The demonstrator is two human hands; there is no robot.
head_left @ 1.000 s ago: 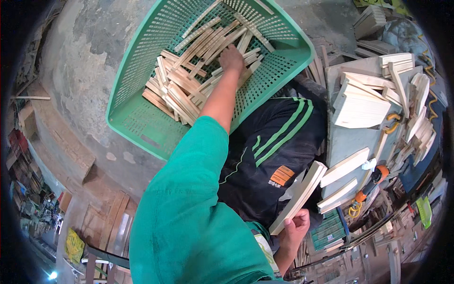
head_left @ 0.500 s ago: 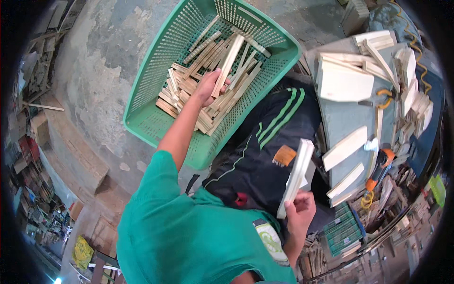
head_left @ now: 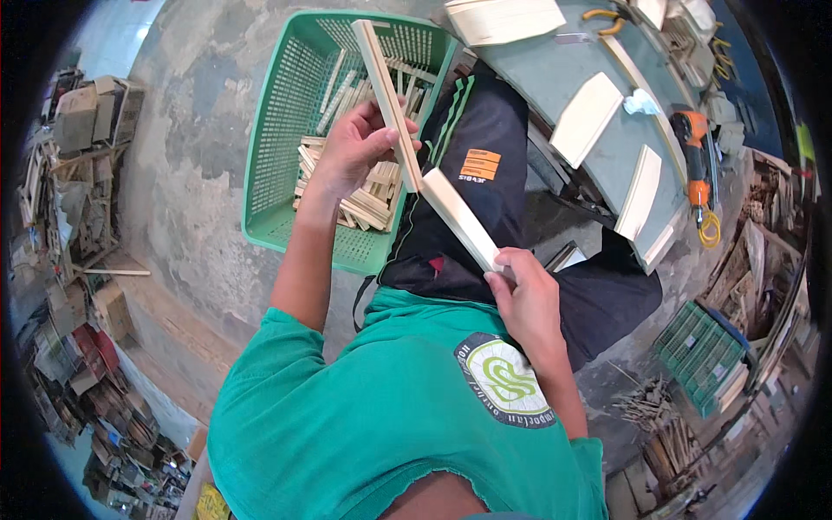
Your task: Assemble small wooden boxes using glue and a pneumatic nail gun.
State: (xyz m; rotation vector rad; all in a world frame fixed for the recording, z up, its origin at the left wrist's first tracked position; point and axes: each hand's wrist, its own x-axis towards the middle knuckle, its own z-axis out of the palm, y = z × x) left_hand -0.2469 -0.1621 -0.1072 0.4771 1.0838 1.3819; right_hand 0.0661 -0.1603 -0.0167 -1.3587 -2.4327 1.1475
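My left hand (head_left: 348,154) grips a long, narrow wooden strip (head_left: 378,74), thumb on its face and fingers behind, slanting over a green plastic basket (head_left: 257,178). In my right hand (head_left: 530,303), thumb and fingers pinch the near end of a wider pale wooden piece (head_left: 458,215), which looks like strips laid together. The lower end of the left strip and the far end of the right piece meet or overlap in front of me; whether they touch I cannot tell. Several loose wooden strips (head_left: 364,208) lie in the basket, partly hidden by my left hand and forearm.
On the right stands a grey work surface (head_left: 607,65) with pale cut boards (head_left: 588,120) and an orange-and-black power tool (head_left: 693,152). My black trousers (head_left: 498,121) lie between it and the basket. A green crate (head_left: 700,347) and scrap wood (head_left: 659,425) are at lower right.
My left hand has come back from the basket with its strip. The right hand has tilted its piece toward that strip, so their ends now meet. The view has shifted.
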